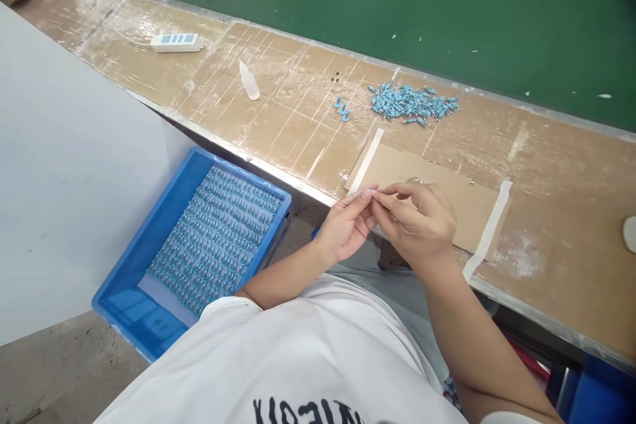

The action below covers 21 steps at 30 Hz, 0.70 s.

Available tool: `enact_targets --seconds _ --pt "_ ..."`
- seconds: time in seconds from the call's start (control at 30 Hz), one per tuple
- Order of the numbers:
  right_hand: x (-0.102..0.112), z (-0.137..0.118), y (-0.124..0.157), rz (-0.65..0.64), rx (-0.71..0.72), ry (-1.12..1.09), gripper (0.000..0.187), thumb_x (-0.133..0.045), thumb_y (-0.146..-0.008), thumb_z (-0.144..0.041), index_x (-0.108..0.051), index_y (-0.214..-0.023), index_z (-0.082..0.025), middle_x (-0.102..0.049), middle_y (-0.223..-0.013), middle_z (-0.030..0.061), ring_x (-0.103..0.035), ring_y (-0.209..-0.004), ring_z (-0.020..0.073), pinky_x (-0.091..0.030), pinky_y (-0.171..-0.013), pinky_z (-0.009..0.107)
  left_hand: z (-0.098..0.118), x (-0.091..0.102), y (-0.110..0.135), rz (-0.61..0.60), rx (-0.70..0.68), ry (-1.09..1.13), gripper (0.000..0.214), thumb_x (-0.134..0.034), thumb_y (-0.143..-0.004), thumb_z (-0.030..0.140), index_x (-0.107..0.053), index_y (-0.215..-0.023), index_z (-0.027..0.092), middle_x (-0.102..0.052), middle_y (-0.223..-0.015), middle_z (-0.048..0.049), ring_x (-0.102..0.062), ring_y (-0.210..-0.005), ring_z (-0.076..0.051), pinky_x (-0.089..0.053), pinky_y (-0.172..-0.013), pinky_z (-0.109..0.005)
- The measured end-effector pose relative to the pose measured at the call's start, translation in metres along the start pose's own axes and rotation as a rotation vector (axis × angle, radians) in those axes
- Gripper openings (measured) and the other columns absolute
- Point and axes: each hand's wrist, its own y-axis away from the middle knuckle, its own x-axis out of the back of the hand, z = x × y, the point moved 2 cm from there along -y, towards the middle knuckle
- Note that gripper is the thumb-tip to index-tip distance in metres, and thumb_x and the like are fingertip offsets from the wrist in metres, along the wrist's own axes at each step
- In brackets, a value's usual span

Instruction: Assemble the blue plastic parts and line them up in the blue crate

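- Table (571, 232): runs beyond and to both sides of the grip. Hands sit at its near edge, so a slip could end up off it; I'd work a bit further in.
- Blue crate (132, 265): left of and below the grip, with rows of small blue pieces. Mind the left elbow.
- Cardboard sheet (470, 212): just beyond and right of the grip, taped at both ends. Best catch surface for drops.
- Pile of blue parts (410, 104): beyond the grip, slightly right. Within reach.
- Right grip (422, 222): thumb and index tips together on the part. Light pressure should do.
- Left grip (345, 228): thumb and finger clamped on the same part, palm up. Best as the steady side.
- White bottle (249, 81): ahead-left of the grip, lying clear of the hands.
- Few blue disc pieces (344, 116): straight ahead, slightly left.
- Small blue part (370, 191): between both sets of fingertips, mostly hidden. Align by feel, don't twist hard.
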Motion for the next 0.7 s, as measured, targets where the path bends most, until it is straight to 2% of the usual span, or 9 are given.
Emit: enact_targets --seconds 0.17,0.23,0.27,0.33,0.37,0.43,0.5,0.6,0.7 --pt "0.000 -0.001 -0.007 -0.099 -0.008 -0.081 0.015 -0.071 -0.090 -0.023 -0.074 -0.101 -0.032 -0.072 -0.101 0.0028 -0.066 -0.082 0.0242 -0.050 -0.075 0.042 0.005 0.001 -0.009 0.039 -0.019 -0.002 0.016 -0.065 -0.092 0.013 -0.075 -0.105 0.012 -0.076 -0.101 -0.0100 -0.073 -0.097 -0.017 -0.054 -0.094 -0.026" --pt "0.003 0.008 -0.016 -0.123 -0.016 -0.200 0.018 -0.072 -0.089 -0.025 -0.073 -0.105 -0.032 -0.072 -0.107 0.0033 -0.068 -0.088 0.0253 -0.052 -0.078 0.042 0.010 0.003 -0.013 0.045 -0.045 -0.003 0.016 -0.065 -0.092 0.013 -0.075 -0.104 0.012 -0.076 -0.098 -0.0083 -0.074 -0.089 -0.014 -0.055 -0.093 -0.026" --pt "0.004 0.019 -0.022 -0.091 -0.043 -0.246 0.016 -0.072 -0.088 -0.026 -0.073 -0.104 -0.031 -0.073 -0.106 0.0037 -0.069 -0.090 0.0255 -0.053 -0.079 0.042 0.013 0.004 -0.015 0.044 -0.058 -0.004 0.015 -0.065 -0.092 0.014 -0.075 -0.103 0.012 -0.076 -0.096 -0.0076 -0.073 -0.087 -0.014 -0.055 -0.093 -0.026" --pt "0.005 0.052 -0.036 0.045 -0.187 -0.259 0.007 -0.071 -0.089 -0.028 -0.075 -0.095 -0.028 -0.074 -0.095 0.0043 -0.069 -0.085 0.0240 -0.052 -0.079 0.039 0.019 0.006 -0.017 0.029 -0.075 -0.014 0.015 -0.064 -0.093 0.014 -0.076 -0.101 0.011 -0.075 -0.094 -0.0068 -0.073 -0.085 -0.012 -0.055 -0.093 -0.026" --pt "0.002 0.075 -0.042 0.118 -0.303 -0.185 0.006 -0.071 -0.090 -0.030 -0.075 -0.091 -0.026 -0.073 -0.087 0.0043 -0.067 -0.079 0.0226 -0.051 -0.077 0.038 0.022 0.007 -0.018 0.018 -0.079 -0.021 0.015 -0.064 -0.093 0.014 -0.076 -0.101 0.011 -0.075 -0.094 -0.0067 -0.073 -0.086 -0.012 -0.056 -0.093 -0.026" --pt "-0.011 0.124 -0.053 0.101 -0.602 -0.135 0.011 -0.075 -0.087 -0.032 -0.076 -0.089 -0.022 -0.072 -0.078 0.0046 -0.062 -0.066 0.0193 -0.047 -0.069 0.034 0.025 0.009 -0.018 -0.012 -0.082 -0.036 0.015 -0.064 -0.092 0.012 -0.076 -0.101 0.012 -0.075 -0.097 -0.0067 -0.073 -0.089 -0.012 -0.055 -0.094 -0.026" --pt "-0.030 0.166 -0.061 0.016 -0.805 -0.120 0.011 -0.081 -0.081 -0.026 -0.073 -0.083 -0.018 -0.069 -0.073 0.0043 -0.057 -0.063 0.0173 -0.045 -0.071 0.033 0.026 0.011 -0.018 -0.037 -0.081 -0.046 0.016 -0.065 -0.091 0.010 -0.076 -0.101 0.012 -0.075 -0.099 -0.0070 -0.072 -0.091 -0.012 -0.055 -0.095 -0.026" --pt "-0.055 0.203 -0.068 -0.043 -0.903 -0.116 0.014 -0.082 -0.077 -0.016 -0.069 -0.080 -0.018 -0.063 -0.069 0.0010 -0.053 -0.062 0.0150 -0.044 -0.080 0.034 0.024 0.012 -0.018 -0.040 -0.069 -0.066 0.015 -0.066 -0.089 0.009 -0.076 -0.101 0.010 -0.074 -0.100 -0.0083 -0.072 -0.094 -0.013 -0.053 -0.099 -0.026" --pt "-0.070 0.217 -0.071 -0.062 -0.923 -0.146 0.022 -0.082 -0.073 -0.009 -0.063 -0.074 -0.019 -0.058 -0.064 -0.0029 -0.049 -0.059 0.0123 -0.043 -0.080 0.033 0.022 0.012 -0.017 0.003 -0.045 -0.092 0.014 -0.069 -0.087 0.010 -0.076 -0.099 0.010 -0.075 -0.099 -0.0089 -0.073 -0.092 -0.013 -0.051 -0.103 -0.028"
